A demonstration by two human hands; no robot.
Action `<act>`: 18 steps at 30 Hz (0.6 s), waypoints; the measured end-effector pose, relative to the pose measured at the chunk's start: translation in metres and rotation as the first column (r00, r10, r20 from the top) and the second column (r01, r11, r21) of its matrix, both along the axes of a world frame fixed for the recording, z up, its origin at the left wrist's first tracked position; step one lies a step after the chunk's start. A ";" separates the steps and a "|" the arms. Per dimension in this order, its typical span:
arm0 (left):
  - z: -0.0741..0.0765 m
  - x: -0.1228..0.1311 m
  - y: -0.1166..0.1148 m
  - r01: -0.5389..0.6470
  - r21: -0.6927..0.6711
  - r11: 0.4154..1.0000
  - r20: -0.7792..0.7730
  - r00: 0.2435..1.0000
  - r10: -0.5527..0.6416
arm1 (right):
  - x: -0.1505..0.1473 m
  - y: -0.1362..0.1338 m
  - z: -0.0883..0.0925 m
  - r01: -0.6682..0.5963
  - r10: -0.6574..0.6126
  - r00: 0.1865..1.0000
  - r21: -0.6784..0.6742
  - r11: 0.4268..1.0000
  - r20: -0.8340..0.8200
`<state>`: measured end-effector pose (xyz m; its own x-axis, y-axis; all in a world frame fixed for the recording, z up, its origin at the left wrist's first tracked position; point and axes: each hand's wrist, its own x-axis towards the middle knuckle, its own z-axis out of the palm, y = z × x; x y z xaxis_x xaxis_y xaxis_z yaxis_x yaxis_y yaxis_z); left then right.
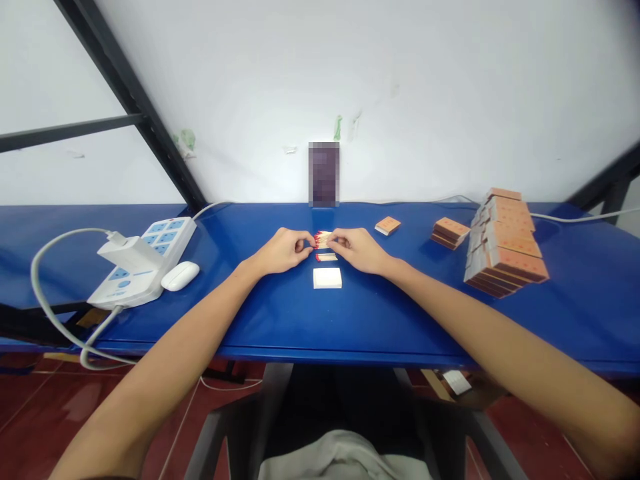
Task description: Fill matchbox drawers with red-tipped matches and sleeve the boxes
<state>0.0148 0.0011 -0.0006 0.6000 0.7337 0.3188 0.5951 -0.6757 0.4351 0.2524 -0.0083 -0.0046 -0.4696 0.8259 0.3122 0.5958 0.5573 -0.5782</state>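
Note:
A small pile of matches (323, 239) with red heads to the left lies on the blue table, between my two hands. My left hand (287, 252) is closed in a pinch at the red heads. From the other side, my right hand (359, 250) pinches at the plain ends of the sticks; its fingertips partly hide them. Just below the pile, a few separate matches (327, 257) lie in a row. Closer to me sits a white matchbox tray (327, 278); I cannot make out anything in it.
An orange matchbox (388, 225) lies right of my hands, beside a short stack of matchboxes (450, 232) and a tall stack (507, 243). At left are a power strip (167, 233) with a plugged-in charger and a white earphone case (181, 276). A blurred dark panel (324, 173) stands against the wall.

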 end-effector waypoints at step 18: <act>-0.001 0.000 0.001 0.016 -0.002 1.000 0.019 1.000 -0.016 | 0.001 0.001 -0.003 -0.043 0.043 0.999 0.050 0.998 0.006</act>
